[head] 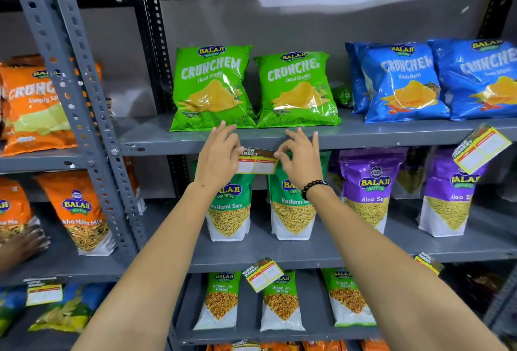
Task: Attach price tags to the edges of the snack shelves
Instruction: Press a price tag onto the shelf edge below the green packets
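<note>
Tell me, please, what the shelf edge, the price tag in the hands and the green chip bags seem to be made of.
Shelf edge: likely painted steel; grey matte coat, bolted to perforated uprights.
Price tag: probably printed card or laminated paper; it stays flat and has a slight sheen.
Green chip bags: glossy plastic film; they show crinkles and bright glare.

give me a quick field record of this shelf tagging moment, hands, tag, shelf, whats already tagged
left hand: left hand pinching the left end of the tag
right hand: right hand, wrist with black bead bracelet, pinching the right end
tag: yellow and red paper price tag, held level at the shelf edge
shelf: grey metal shelf edge below the green Crunchem crisp bags
already tagged: tilted tag at right; tag on lower shelf
</note>
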{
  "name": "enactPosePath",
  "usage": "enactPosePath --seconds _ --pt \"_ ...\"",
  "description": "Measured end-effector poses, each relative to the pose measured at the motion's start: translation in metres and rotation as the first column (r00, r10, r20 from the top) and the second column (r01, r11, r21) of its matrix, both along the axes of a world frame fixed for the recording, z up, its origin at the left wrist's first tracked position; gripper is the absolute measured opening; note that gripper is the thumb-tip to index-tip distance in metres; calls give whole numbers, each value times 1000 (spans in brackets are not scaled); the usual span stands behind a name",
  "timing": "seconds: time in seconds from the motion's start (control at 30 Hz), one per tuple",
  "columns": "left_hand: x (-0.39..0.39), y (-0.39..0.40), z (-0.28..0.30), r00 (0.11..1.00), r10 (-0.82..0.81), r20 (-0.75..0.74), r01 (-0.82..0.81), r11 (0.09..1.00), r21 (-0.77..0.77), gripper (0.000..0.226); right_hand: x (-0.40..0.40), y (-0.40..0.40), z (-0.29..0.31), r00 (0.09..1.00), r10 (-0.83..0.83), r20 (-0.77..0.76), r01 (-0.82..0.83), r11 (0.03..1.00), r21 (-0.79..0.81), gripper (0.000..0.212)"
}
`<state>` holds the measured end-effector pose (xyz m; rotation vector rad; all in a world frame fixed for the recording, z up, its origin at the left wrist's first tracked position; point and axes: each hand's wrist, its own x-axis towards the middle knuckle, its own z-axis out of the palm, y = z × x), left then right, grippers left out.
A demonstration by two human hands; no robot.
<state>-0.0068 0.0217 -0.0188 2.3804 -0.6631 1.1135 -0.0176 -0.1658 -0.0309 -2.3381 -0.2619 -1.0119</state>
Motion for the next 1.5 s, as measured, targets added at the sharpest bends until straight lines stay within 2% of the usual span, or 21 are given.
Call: enactPosePath --seconds 0.13,0.33,0.53,0.8,0.9,1.0,1.07,1.2,1.3,1.4,1.5 --pt "3 -5 -8 992 -2 -127 -5 999 -53 10 3 -10 15 999 17 -40 -19 998 -60 9" --pt "7 -13 -7 990 80 -112 -95 985 -141 8 9 -9 24 998 -23 -56 19 997 -77 13" --pt "4 -15 10 977 172 -128 -189 973 -134 13 10 -2 40 992 -65 -111 64 998 -9 17" --pt "3 -20 15 964 221 -148 -244 955 -167 11 16 3 40 986 -127 -111 130 991 23 14" --pt "4 -21 15 964 203 -171 -238 948 -214 24 17 6 36 987 -133 -90 139 988 63 38" --pt "6 -26 15 963 213 -168 -248 942 -225 46 20 13 32 980 -188 -60 191 981 39 58" --pt "7 -29 14 956 239 -171 -274 934 -229 54 23 16 29 973 -229 -40 230 973 27 61" --pt "13 -32 10 956 253 -149 -282 932 -229 51 28 15 26 970 -244 -8 244 969 40 61" --pt "11 -36 14 946 261 -194 -300 931 -210 54 27 18 25 966 -257 -14 257 966 21 63" --pt "5 -38 8 945 252 -210 -291 940 -179 69 23 17 18 972 -233 13 233 971 -51 72" --pt "-6 -38 -20 964 232 -130 -257 939 -229 79 13 11 -9 980 -143 135 167 968 -188 80"
